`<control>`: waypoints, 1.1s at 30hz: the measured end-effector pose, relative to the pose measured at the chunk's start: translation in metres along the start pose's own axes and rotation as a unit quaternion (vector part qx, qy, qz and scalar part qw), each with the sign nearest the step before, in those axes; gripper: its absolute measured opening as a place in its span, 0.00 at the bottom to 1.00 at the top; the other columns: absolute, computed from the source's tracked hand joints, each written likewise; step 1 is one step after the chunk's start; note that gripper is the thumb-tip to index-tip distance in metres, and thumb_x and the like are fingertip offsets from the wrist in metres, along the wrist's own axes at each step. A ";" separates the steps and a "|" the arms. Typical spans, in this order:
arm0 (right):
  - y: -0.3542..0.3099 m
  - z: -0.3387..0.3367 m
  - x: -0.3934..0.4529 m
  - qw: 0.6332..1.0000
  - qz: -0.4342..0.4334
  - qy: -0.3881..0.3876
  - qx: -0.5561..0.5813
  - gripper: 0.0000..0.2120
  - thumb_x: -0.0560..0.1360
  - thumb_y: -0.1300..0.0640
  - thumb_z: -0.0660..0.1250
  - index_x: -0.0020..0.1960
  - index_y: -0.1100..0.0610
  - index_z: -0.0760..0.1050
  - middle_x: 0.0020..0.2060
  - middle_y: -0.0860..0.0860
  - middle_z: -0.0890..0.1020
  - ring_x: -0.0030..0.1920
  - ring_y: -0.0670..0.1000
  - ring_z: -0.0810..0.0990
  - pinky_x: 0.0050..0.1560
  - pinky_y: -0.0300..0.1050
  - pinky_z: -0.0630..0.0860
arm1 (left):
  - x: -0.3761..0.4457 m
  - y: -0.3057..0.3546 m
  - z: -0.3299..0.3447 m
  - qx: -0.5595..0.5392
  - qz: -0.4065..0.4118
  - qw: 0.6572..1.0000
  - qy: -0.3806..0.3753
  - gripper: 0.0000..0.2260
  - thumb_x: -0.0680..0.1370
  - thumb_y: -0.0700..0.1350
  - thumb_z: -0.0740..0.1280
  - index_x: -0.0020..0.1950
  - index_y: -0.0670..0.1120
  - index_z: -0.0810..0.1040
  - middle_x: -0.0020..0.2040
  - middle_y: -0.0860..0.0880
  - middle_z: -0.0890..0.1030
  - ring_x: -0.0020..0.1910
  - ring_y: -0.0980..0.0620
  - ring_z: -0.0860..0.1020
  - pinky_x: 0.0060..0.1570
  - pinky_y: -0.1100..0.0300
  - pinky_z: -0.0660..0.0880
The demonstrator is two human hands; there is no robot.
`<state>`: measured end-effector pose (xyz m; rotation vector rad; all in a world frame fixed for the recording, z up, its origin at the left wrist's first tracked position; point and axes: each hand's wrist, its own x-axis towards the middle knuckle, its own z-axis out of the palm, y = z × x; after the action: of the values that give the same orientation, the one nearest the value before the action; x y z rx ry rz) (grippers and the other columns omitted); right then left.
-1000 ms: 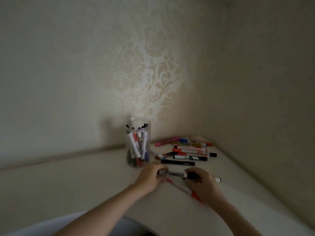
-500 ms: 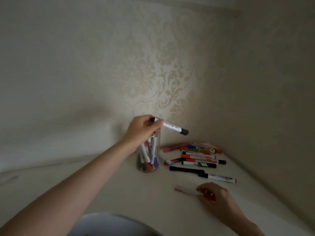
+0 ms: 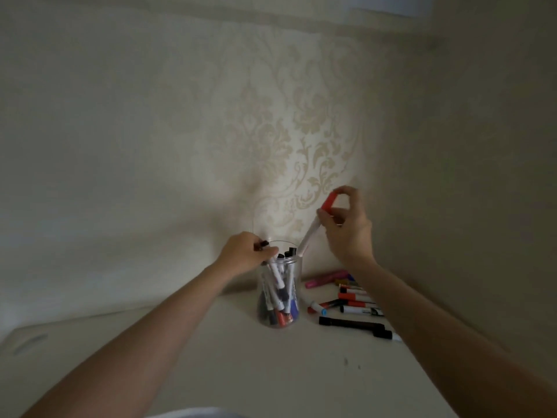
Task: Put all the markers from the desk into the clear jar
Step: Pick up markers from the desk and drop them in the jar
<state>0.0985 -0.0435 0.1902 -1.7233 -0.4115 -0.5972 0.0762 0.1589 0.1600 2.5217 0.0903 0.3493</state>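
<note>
Holding a black-capped marker in our left hand, fingers curled round it, we have its lower end inside the clear jar on the table. Right hand pinches a red-capped marker, tilted, tip at the jar rim. More markers lie loose just right of the jar (a black one nearest us).
</note>
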 end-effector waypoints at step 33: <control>0.152 -0.043 -0.064 0.826 0.123 -0.323 -0.446 0.19 0.73 0.45 0.66 0.62 0.47 0.73 0.59 0.50 0.78 0.60 0.52 0.76 0.61 0.49 0.72 | -0.039 0.042 0.079 -0.034 0.174 0.982 -0.060 0.11 0.80 0.40 0.67 0.62 0.46 0.81 0.57 0.49 0.84 0.51 0.54 0.83 0.54 0.63 0.80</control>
<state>0.1262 -0.1175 0.0389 -2.8455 -0.3831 0.0633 0.0588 0.0756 0.1123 2.4793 -0.4067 0.3299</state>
